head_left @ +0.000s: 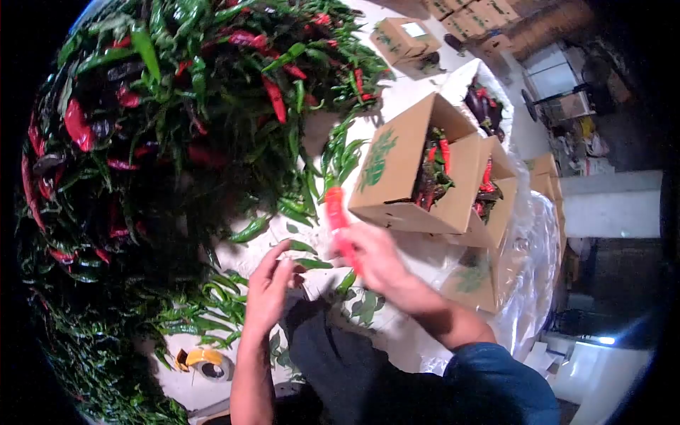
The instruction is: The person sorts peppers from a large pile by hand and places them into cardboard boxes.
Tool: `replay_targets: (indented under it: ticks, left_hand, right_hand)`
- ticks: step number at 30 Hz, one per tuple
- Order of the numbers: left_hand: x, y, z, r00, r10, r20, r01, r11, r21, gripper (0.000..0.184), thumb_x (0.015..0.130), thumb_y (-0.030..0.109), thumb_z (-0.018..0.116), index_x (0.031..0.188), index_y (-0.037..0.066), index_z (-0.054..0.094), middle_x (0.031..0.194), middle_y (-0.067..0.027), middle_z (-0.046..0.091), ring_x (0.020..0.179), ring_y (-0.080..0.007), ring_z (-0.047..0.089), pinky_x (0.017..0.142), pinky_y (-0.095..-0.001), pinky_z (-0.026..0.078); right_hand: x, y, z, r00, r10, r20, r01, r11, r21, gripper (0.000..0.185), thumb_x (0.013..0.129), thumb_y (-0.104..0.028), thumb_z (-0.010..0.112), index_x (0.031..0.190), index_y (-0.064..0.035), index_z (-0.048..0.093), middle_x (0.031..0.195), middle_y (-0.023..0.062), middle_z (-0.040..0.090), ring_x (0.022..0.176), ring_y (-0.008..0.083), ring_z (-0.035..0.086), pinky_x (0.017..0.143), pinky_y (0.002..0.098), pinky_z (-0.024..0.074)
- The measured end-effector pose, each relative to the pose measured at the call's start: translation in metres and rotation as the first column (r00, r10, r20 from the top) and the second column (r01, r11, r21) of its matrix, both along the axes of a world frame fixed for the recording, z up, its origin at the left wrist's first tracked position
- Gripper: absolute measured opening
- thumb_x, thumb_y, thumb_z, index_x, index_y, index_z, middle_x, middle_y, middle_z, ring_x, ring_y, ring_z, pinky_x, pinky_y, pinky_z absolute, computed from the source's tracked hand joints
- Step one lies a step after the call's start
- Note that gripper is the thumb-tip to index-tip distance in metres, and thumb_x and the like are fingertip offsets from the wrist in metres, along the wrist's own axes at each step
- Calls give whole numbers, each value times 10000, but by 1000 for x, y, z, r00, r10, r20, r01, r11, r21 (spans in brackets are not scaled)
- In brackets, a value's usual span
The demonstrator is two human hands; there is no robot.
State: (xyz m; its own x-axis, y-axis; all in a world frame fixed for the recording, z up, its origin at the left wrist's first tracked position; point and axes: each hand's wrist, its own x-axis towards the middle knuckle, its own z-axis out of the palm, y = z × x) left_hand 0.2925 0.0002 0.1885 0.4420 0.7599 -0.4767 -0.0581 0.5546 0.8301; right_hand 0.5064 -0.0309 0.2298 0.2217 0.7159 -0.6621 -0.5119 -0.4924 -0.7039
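A long red pepper [336,210], smeared by motion, is gripped in my right hand [375,258]. Lower and to the left is my left hand [269,287], its fingers bent but apart, with nothing seen in them. Close to its fingertips lie green peppers [312,263] on the pale floor. A large heap of green and red peppers [205,142] with leaves fills the left side. To the right of my right hand, an upright cardboard box [397,159] contains red and dark peppers [433,173].
Behind that box stands another cardboard box [499,170] with peppers, beside clear plastic sheeting [535,248]. A white sack [482,71] holds dark purple produce. Tape rolls [209,365] lie at lower left. A closed carton [405,42] and stacked boxes [482,25] are farther back.
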Motion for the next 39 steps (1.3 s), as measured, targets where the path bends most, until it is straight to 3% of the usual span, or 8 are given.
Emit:
replay_targets:
  ticks: [4, 8, 11, 15, 18, 27, 36, 39]
  left_hand:
    - [-22, 11, -11, 973, 226, -50, -228, 973, -34, 351, 1005, 161, 558, 1313, -7, 579, 935, -95, 692, 766, -100, 604, 705, -244, 496]
    - [-42, 15, -20, 948, 306, -88, -308, 951, -13, 313, 999, 146, 560, 1257, -28, 597, 946, -106, 689, 780, -130, 621, 702, -262, 506]
    - [-44, 14, -28, 942, 331, -65, -332, 943, -17, 287, 985, 139, 583, 1221, -19, 618, 946, -95, 692, 762, -119, 612, 699, -262, 506]
    - [-40, 12, -56, 926, 342, -160, -353, 934, -51, 287, 970, 157, 609, 1202, -13, 625, 971, -90, 693, 793, -137, 642, 680, -264, 517]
    - [-43, 14, -83, 881, 415, -229, -439, 896, -65, 322, 941, 134, 644, 1211, -39, 610, 1062, -110, 670, 857, -176, 661, 741, -298, 536]
    - [-86, 26, -107, 750, 564, -345, -608, 794, -23, 254, 927, 89, 634, 1150, -32, 618, 1014, -85, 654, 885, -162, 641, 771, -291, 523]
    - [-105, 25, -144, 739, 593, -320, -649, 754, -99, 220, 941, 87, 616, 1129, -25, 634, 980, -82, 686, 842, -143, 650, 741, -272, 524]
    - [-100, 15, -154, 779, 548, -306, -603, 788, -125, 200, 954, 81, 600, 1124, -19, 637, 979, -80, 686, 836, -138, 654, 736, -267, 532]
  right_hand:
    - [142, 18, 68, 941, -310, -134, 336, 897, 287, 163, 943, -107, 569, 1070, -10, 598, 872, 90, 649, 731, 162, 651, 517, 229, 524]
    - [343, 46, 119, 818, -558, 139, 410, 734, 541, 546, 1023, -488, 472, 1182, 26, 565, 939, 127, 646, 838, 231, 621, 737, 343, 545]
    - [352, 51, 111, 618, -673, 406, 490, 734, 470, 386, 992, -375, 581, 1139, -18, 595, 916, 126, 664, 836, 198, 644, 752, 294, 525]
    - [127, 62, 55, 540, -148, 829, -115, 962, 247, 241, 959, -179, 620, 1129, -8, 620, 876, 59, 652, 696, 103, 600, 617, 254, 505]
    - [-6, 77, -16, 626, 416, 660, -511, 858, -57, 365, 919, -158, 673, 1236, 9, 609, 1004, 97, 699, 851, 138, 665, 733, 281, 550]
    - [-206, 219, -222, -60, 499, 865, -696, 600, -394, 479, 840, -244, 682, 1223, 28, 591, 1017, 264, 691, 943, 425, 682, 867, 500, 536]
    - [-135, 115, -219, 185, 624, 759, -883, 444, -150, 264, 852, -227, 665, 972, 7, 641, 934, 255, 658, 898, 437, 629, 799, 469, 497]
    - [-121, 87, -201, 338, 805, 487, -864, 471, -179, 249, 884, -180, 678, 1040, 14, 668, 858, 128, 687, 773, 182, 649, 725, 322, 503]
